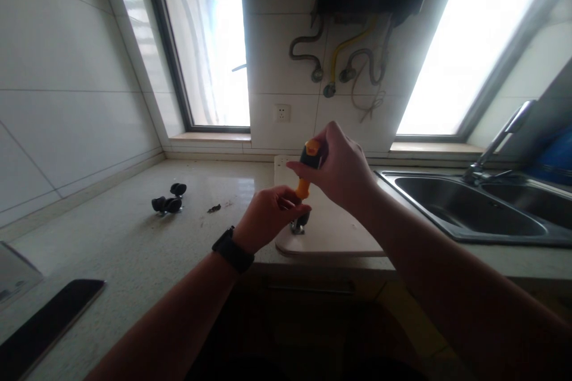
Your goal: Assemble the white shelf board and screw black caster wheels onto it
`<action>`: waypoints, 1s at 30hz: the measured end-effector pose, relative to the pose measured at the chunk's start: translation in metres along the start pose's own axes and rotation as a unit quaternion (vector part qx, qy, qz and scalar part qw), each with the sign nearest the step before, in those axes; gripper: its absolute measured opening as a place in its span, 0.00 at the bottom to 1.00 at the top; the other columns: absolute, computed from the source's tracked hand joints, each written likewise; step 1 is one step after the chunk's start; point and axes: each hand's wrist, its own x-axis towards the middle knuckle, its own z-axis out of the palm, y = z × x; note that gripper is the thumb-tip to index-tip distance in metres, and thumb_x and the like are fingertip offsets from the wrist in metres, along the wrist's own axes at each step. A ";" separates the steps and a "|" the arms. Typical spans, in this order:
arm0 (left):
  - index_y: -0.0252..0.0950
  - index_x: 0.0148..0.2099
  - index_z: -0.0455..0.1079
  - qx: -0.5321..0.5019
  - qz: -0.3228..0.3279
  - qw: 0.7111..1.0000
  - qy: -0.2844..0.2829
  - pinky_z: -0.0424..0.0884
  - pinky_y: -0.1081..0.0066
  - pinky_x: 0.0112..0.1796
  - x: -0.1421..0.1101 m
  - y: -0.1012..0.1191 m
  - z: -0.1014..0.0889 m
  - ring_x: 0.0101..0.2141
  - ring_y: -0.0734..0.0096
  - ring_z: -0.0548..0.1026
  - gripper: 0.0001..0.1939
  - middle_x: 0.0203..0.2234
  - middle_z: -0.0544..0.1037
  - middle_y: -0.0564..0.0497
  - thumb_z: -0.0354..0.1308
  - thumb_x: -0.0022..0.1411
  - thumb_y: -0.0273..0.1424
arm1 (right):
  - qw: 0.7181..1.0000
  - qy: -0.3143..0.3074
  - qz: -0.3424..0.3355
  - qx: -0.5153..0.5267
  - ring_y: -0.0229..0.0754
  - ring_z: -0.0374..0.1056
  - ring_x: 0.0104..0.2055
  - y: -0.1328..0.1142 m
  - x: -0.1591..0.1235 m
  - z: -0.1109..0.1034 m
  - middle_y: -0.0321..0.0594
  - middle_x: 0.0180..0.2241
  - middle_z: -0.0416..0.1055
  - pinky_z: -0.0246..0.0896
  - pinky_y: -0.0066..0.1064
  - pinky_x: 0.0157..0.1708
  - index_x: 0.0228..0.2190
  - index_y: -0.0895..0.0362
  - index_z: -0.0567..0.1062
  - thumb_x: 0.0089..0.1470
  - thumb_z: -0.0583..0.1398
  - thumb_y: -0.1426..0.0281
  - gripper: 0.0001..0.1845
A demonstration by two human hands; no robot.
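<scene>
A screwdriver (310,156) with a yellow and black handle stands nearly upright over the corner of a white board (330,232). My right hand (342,164) is wrapped round its handle from above. Below it, my left hand (270,214), with a black watch on the wrist, is closed at the screwdriver's lower end, just under the yellow collar. A black caster (302,223) with a metal plate sits on the board beneath my left fingertips, partly covered by them. The screwdriver's tip and any screw are hidden.
Loose black casters (167,205) lie on the countertop (134,262) to the left, near a small dark scrap (214,208). A black flat object (53,321) lies front left. The steel sink (469,205) and its faucet (496,149) are at right. A socket (282,113) is on the wall.
</scene>
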 end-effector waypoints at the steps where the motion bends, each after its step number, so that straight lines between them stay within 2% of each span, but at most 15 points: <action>1: 0.35 0.42 0.77 0.006 -0.002 1.000 0.007 0.73 0.69 0.33 0.000 0.001 0.001 0.31 0.67 0.79 0.14 0.31 0.82 0.49 0.70 0.59 0.38 | 1.000 0.007 -0.001 -0.028 0.40 0.65 0.30 -0.001 -0.001 0.000 0.38 0.33 0.72 0.58 0.35 0.28 0.37 0.55 0.65 0.44 0.72 0.51 0.30; 4: 0.35 0.40 0.77 -0.003 -0.002 1.000 0.027 0.73 0.69 0.34 -0.001 0.000 0.004 0.31 0.69 0.78 0.10 0.32 0.82 0.49 0.70 0.60 0.35 | 1.000 -0.020 -0.004 -0.021 0.41 0.67 0.31 -0.001 -0.002 -0.002 0.40 0.36 0.73 0.60 0.36 0.30 0.40 0.55 0.66 0.50 0.69 0.52 0.27; 6: 0.35 0.39 0.77 -0.008 0.000 0.999 0.036 0.73 0.69 0.35 0.000 0.000 0.004 0.32 0.69 0.78 0.06 0.31 0.82 0.50 0.68 0.61 0.32 | 0.994 -0.080 -0.010 0.080 0.42 0.70 0.37 0.003 -0.002 -0.004 0.43 0.44 0.74 0.65 0.38 0.35 0.47 0.54 0.66 0.58 0.63 0.59 0.20; 9: 0.35 0.38 0.78 -0.004 0.009 1.000 0.020 0.72 0.69 0.35 0.001 -0.001 0.000 0.31 0.70 0.78 0.04 0.30 0.82 0.51 0.66 0.63 0.31 | 0.939 -0.185 -0.029 0.289 0.42 0.69 0.52 0.008 0.000 -0.006 0.44 0.58 0.68 0.67 0.40 0.49 0.58 0.50 0.62 0.61 0.56 0.70 0.24; 11: 0.35 0.38 0.79 -0.007 0.014 1.000 0.001 0.72 0.69 0.35 0.002 -0.001 -0.003 0.31 0.69 0.78 0.05 0.29 0.82 0.51 0.66 0.63 0.32 | 0.910 -0.218 -0.023 0.351 0.41 0.69 0.54 0.010 0.001 -0.007 0.43 0.57 0.68 0.66 0.40 0.54 0.60 0.50 0.63 0.62 0.57 0.70 0.25; 12: 0.35 0.39 0.79 -0.010 0.016 1.000 -0.010 0.72 0.69 0.36 0.002 -0.002 -0.004 0.32 0.69 0.78 0.06 0.30 0.82 0.51 0.65 0.64 0.32 | 0.910 -0.218 -0.011 0.352 0.41 0.70 0.51 0.010 0.001 -0.007 0.43 0.55 0.70 0.68 0.39 0.52 0.58 0.51 0.66 0.61 0.59 0.69 0.24; 13: 0.35 0.40 0.79 -0.014 0.019 1.000 -0.021 0.72 0.68 0.36 0.003 -0.002 -0.005 0.32 0.69 0.78 0.06 0.31 0.82 0.50 0.65 0.65 0.32 | 0.919 -0.206 0.003 0.337 0.41 0.72 0.47 0.010 0.001 -0.007 0.42 0.51 0.72 0.70 0.38 0.48 0.56 0.52 0.68 0.59 0.62 0.67 0.23; 15: 0.35 0.42 0.80 -0.015 0.025 0.999 -0.040 0.72 0.69 0.37 0.003 -0.003 -0.005 0.33 0.69 0.78 0.08 0.33 0.83 0.50 0.63 0.66 0.33 | 0.951 -0.142 0.022 0.274 0.40 0.72 0.37 0.008 0.001 -0.005 0.38 0.41 0.73 0.71 0.36 0.37 0.49 0.54 0.71 0.53 0.68 0.65 0.23; 18: 0.36 0.43 0.79 0.010 0.028 0.999 -0.023 0.71 0.70 0.35 0.000 -0.003 -0.001 0.33 0.70 0.78 0.09 0.33 0.83 0.51 0.64 0.66 0.36 | 0.993 -0.011 0.006 0.116 0.36 0.65 0.28 0.003 -0.002 -0.001 0.32 0.30 0.69 0.62 0.33 0.29 0.37 0.55 0.69 0.45 0.72 0.64 0.21; 20: 0.36 0.40 0.79 0.045 0.023 0.999 0.012 0.70 0.71 0.33 -0.001 -0.003 0.002 0.31 0.71 0.78 0.11 0.31 0.82 0.52 0.68 0.62 0.39 | 0.999 0.042 -0.014 0.032 0.35 0.61 0.27 -0.001 -0.003 0.000 0.32 0.28 0.67 0.58 0.32 0.28 0.31 0.54 0.64 0.44 0.72 0.64 0.22; 22: 0.36 0.38 0.78 0.069 0.022 0.997 0.034 0.70 0.71 0.32 -0.002 -0.003 0.005 0.30 0.71 0.77 0.12 0.30 0.82 0.53 0.70 0.60 0.39 | 0.999 0.045 -0.023 -0.009 0.35 0.61 0.27 -0.003 -0.005 0.000 0.32 0.27 0.67 0.57 0.33 0.28 0.30 0.54 0.63 0.45 0.72 0.62 0.23; 24: 0.36 0.38 0.78 0.076 0.022 0.996 0.037 0.70 0.71 0.33 -0.003 -0.002 0.006 0.30 0.72 0.78 0.09 0.30 0.82 0.53 0.70 0.61 0.36 | 1.000 0.009 -0.021 0.001 0.36 0.63 0.28 -0.003 -0.004 -0.001 0.34 0.29 0.70 0.58 0.33 0.29 0.33 0.54 0.65 0.50 0.69 0.61 0.19; 26: 0.36 0.37 0.78 0.076 0.017 0.996 0.039 0.70 0.71 0.33 -0.003 0.000 0.006 0.30 0.72 0.77 0.07 0.30 0.82 0.53 0.69 0.61 0.34 | 0.994 -0.063 -0.015 0.092 0.39 0.69 0.33 0.000 -0.003 -0.004 0.38 0.37 0.74 0.64 0.35 0.33 0.42 0.54 0.69 0.56 0.63 0.64 0.14; 28: 0.35 0.35 0.78 0.080 0.010 0.996 0.043 0.69 0.72 0.32 -0.002 0.002 0.003 0.28 0.72 0.77 0.07 0.28 0.81 0.53 0.69 0.61 0.33 | 0.960 -0.151 -0.013 0.235 0.41 0.72 0.44 0.004 0.001 -0.008 0.42 0.48 0.75 0.69 0.37 0.42 0.52 0.53 0.68 0.59 0.58 0.70 0.19; 30: 0.35 0.35 0.78 0.075 0.008 0.996 0.040 0.69 0.72 0.31 -0.001 0.003 0.001 0.28 0.72 0.76 0.06 0.27 0.81 0.53 0.69 0.61 0.32 | 0.921 -0.213 -0.011 0.325 0.42 0.71 0.53 0.008 0.005 -0.013 0.42 0.54 0.73 0.68 0.39 0.52 0.57 0.52 0.67 0.59 0.57 0.72 0.24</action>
